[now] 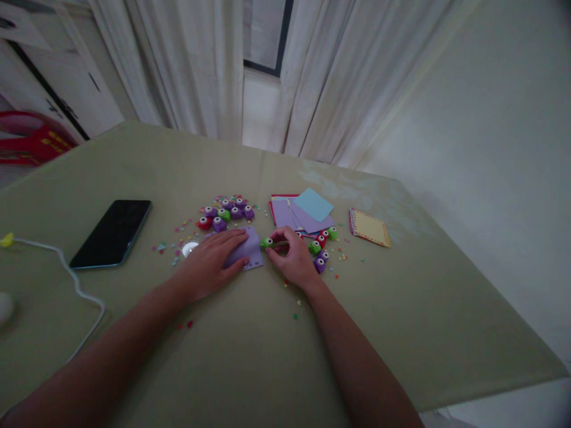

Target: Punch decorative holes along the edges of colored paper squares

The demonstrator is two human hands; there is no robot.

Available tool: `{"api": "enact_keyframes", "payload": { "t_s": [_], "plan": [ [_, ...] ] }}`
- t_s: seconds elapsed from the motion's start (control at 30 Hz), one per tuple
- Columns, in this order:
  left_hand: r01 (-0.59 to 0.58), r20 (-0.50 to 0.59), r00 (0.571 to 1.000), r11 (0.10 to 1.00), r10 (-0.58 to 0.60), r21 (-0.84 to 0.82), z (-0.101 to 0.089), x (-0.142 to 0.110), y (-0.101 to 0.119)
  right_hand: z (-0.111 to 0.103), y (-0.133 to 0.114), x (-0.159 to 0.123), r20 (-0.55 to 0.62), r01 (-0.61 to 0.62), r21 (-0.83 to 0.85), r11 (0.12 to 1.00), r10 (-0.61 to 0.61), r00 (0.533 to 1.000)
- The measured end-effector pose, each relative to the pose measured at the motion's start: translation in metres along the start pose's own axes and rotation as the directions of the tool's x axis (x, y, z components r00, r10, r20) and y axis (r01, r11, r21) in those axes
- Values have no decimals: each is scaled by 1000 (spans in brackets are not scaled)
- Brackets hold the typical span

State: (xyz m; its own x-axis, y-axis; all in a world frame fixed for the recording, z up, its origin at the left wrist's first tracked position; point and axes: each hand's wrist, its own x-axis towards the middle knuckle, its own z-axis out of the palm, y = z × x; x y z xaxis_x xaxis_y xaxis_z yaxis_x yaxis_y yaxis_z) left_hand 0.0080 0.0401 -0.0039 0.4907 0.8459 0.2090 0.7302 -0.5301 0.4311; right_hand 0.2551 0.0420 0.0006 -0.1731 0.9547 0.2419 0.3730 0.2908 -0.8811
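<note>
1. The left hand lies palm down, fingers stretched forward, over a purple card on the table; the card's right part shows beyond the fingertips.
2. The right hand is narrow, its thumb and index finger pinching a green piece (it has a round eye on it) just beside the card's right side.
3. Beyond the left hand, towards the table's far edge, sits a cluster of purple, green and red eyed pieces. Another group of eyed pieces lies just right of the right hand.
4. Past the right hand, nearer the far edge, is a loose pile of purple and red sheets with a light blue square on top. A cream card stack lies towards the table's far right corner.
5. Towards the left edge rest a black-screened device and a white cable.
6. A shiny white round item, partly hidden, is by the left hand, with confetti scattered around.
</note>
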Motion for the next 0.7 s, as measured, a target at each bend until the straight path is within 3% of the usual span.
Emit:
{"api": "enact_keyframes", "payload": {
  "t_s": [0.7],
  "plan": [
    [-18,27,1000,998,17,56,-1,-2,4,1,-1,0,-15,-32,19,999,32,999]
  ]
}}
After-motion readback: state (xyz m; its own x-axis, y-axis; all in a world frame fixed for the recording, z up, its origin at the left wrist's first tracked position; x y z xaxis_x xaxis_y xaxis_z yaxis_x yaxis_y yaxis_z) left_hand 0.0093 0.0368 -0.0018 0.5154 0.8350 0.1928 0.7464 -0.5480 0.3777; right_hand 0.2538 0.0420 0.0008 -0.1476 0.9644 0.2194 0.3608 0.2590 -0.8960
